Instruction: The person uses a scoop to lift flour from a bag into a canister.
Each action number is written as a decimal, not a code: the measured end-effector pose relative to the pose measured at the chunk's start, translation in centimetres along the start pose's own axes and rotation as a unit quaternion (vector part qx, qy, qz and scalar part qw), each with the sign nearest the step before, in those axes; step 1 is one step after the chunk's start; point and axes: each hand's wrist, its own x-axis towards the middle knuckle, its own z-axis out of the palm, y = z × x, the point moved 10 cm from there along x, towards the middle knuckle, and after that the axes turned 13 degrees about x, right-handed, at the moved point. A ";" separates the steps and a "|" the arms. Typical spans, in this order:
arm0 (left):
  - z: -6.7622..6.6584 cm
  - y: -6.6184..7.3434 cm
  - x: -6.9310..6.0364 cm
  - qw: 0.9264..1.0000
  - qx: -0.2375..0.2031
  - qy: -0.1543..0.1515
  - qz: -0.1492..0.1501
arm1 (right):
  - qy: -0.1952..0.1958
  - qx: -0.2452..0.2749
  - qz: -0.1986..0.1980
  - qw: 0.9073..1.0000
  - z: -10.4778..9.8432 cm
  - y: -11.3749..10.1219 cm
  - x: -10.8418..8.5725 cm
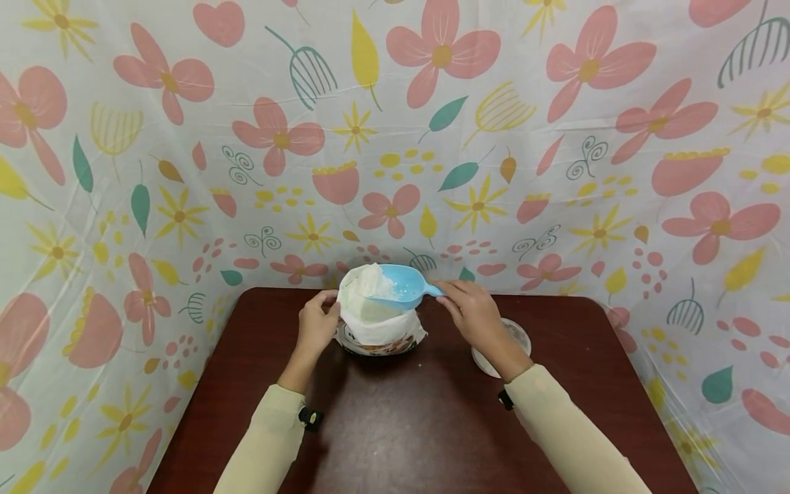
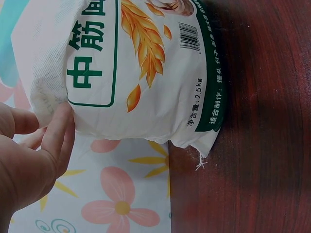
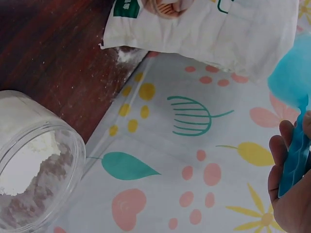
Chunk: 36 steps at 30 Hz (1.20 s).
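An opened white flour bag (image 1: 381, 329) stands near the table's back edge, its rim folded outward and white flour visible inside. My left hand (image 1: 317, 324) pinches the bag's folded rim at its left side; in the left wrist view, thumb and fingers (image 2: 58, 131) meet at the cloth edge. By its handle, my right hand (image 1: 474, 314) grips a light-blue scoop (image 1: 409, 283). The scoop is held over the bag's mouth, with flour heaped toward its front. The scoop's far end is cut off in the right wrist view.
Under my right forearm stands a clear round jar (image 3: 73, 141), partly filled with flour. Some spilled flour (image 3: 127, 56) lies on the dark red-brown table (image 1: 395, 439) beside the bag. A flower-patterned curtain (image 1: 395, 137) hangs behind the table and along its sides.
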 end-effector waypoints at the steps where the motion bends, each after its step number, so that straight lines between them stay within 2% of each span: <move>1: 0.0 0.0 0.0 1.000 0.000 0.000 0.001 | -0.001 -0.002 0.000 1.000 -0.1 0.0 0.0; 11: 0.2 -0.5 0.2 1.000 -0.008 -0.002 0.000 | 0.007 -0.009 -0.020 1.000 -1.4 -0.1 -0.1; 22: 0.0 0.0 0.0 1.000 -0.002 0.002 0.005 | 0.002 -0.003 -0.032 0.999 -3.4 -0.2 -0.3; 29: -0.1 0.0 0.1 1.000 -0.003 0.001 0.002 | 0.003 -0.003 -0.034 0.999 -4.8 0.4 -1.3; 36: 0.1 0.0 -0.1 1.000 -0.002 -0.008 -0.003 | 0.009 -0.017 -0.029 0.999 -6.5 1.0 -3.3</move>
